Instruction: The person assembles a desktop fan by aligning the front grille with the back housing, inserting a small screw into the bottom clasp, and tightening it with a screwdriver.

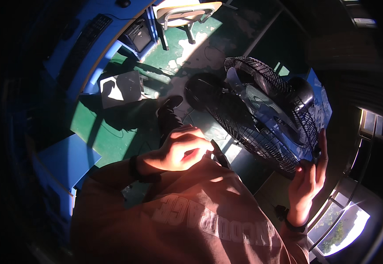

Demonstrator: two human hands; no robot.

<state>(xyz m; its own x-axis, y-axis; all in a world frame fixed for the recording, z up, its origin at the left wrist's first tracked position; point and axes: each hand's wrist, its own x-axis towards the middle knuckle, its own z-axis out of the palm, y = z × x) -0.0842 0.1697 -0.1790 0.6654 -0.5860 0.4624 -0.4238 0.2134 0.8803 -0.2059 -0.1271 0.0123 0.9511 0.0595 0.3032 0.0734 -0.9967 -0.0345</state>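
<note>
A large black fan (262, 94) with a wire guard and bluish see-through blades stands tilted right of centre. My right hand (308, 185) is at the near right rim of its wire guard (284, 160). The index finger stretches up along the rim, while the other fingers bend against it. My left hand (182, 149) is in front of my body, to the left of the fan and apart from it. Its fingers are curled together; whatever they may hold is hidden. A dark narrow thing (220, 154) shows just right of those fingers, too unclear to name.
A blue desk (74, 57) with a keyboard (96, 31) runs along the upper left. On the green floor stand a chair (187, 13) and a low grey-topped stool (121, 90). A blue panel (70, 160) lies left. A barred window (341, 224) is at right.
</note>
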